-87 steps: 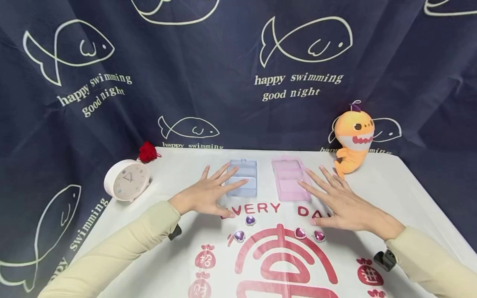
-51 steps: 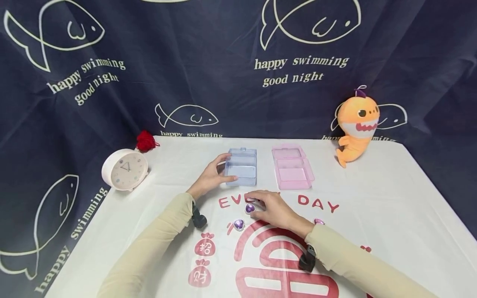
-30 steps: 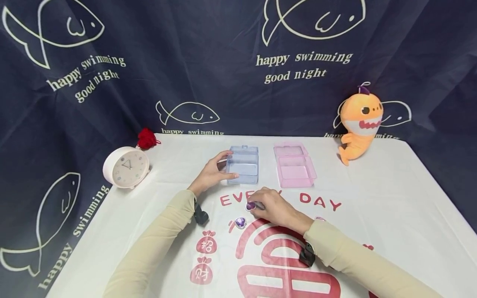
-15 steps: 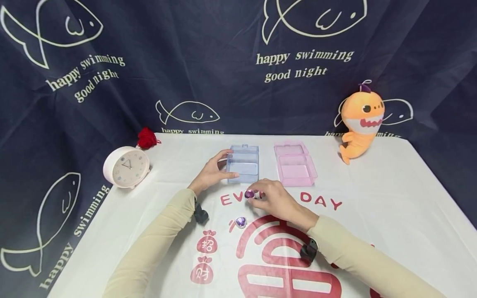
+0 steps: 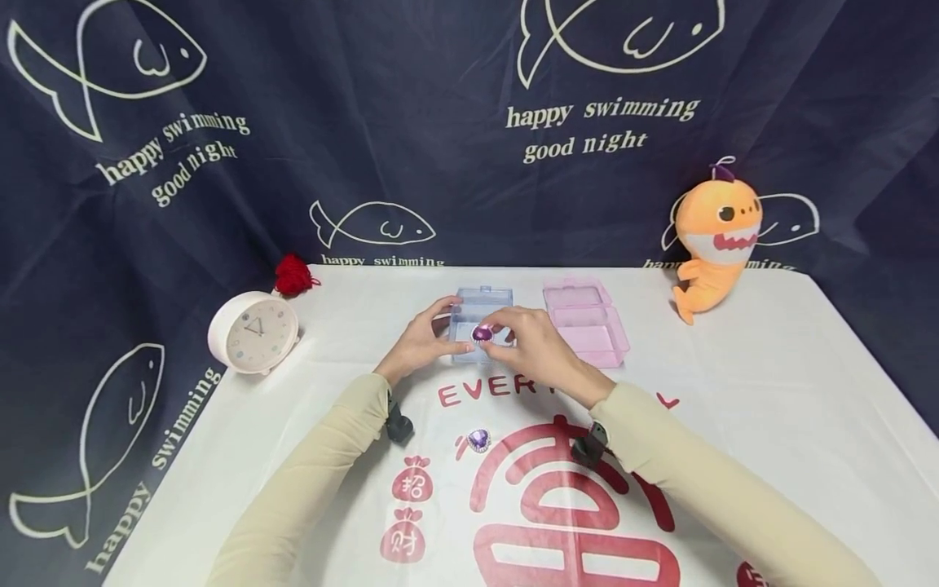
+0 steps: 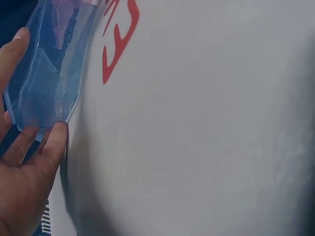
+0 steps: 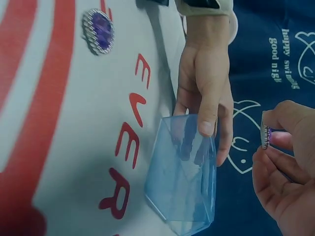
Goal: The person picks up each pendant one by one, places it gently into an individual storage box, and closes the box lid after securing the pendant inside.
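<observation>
My left hand point(image 5: 420, 344) holds the left side of an open, clear blue plastic box point(image 5: 484, 302), thumb on the near corner and fingers at the far side. In the left wrist view, the fingertips point(image 6: 58, 132) lie against the box's end. My right hand point(image 5: 541, 352) pinches a purple heart-shaped gem point(image 5: 482, 333) with a silver beaded rim between thumb and fingers. In the head view the gem overlaps the box's front compartment; the right wrist view shows the gem point(image 7: 266, 136) edge-on, raised. A second purple heart gem point(image 5: 479, 440) lies on the tabletop in front of the box.
An open pink plastic box point(image 5: 597, 342) stands right of the blue one, partly covered by the right hand. A white clock point(image 5: 254, 333) and red yarn point(image 5: 294, 275) are at left, an orange shark plush point(image 5: 715, 244) at back right. My right forearm crosses the front right.
My right hand has picked the purple gem off the table and carried it up and away to the blue box. My left hand has moved from spread fingers to holding the box.
</observation>
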{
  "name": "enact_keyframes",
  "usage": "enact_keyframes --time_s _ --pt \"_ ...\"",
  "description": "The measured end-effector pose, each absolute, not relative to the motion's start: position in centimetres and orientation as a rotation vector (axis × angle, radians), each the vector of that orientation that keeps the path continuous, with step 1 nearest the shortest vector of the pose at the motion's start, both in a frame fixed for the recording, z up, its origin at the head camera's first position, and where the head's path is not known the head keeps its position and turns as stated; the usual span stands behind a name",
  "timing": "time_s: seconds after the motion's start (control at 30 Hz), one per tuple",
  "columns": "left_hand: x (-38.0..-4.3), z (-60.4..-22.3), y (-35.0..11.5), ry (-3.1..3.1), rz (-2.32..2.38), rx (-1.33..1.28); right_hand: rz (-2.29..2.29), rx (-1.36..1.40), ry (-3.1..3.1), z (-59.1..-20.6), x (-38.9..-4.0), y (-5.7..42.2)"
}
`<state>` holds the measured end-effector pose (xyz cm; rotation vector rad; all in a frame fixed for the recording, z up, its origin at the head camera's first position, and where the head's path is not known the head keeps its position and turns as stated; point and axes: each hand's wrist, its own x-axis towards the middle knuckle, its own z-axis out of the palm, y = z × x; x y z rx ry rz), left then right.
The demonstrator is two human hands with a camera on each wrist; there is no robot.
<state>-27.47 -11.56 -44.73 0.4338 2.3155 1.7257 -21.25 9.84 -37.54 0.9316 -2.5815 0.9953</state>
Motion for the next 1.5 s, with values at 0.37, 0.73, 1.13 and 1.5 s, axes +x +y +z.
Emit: enact_keyframes --time_s 0.37,0.73,1.13,1.5 --pt "-28.1 -44.8 -11.6 2.325 1.708 0.473 1.046 0.865 -2.662 -38.5 -24.9 8.3" --pt "-28.0 -44.6 -11.5 2.31 1.713 0.47 0.966 0.878 -2.788 -40.1 -27.7 7.2" --pt "-27.7 -44.6 -11.5 2.309 1.737 0.522 0.726 0.962 -2.987 -40.6 -28.8 6.0" --pt "-27.7 -44.8 -11.7 2.349 1.718 0.481 0.459 0.955 -3.046 -41.1 -29.5 5.0"
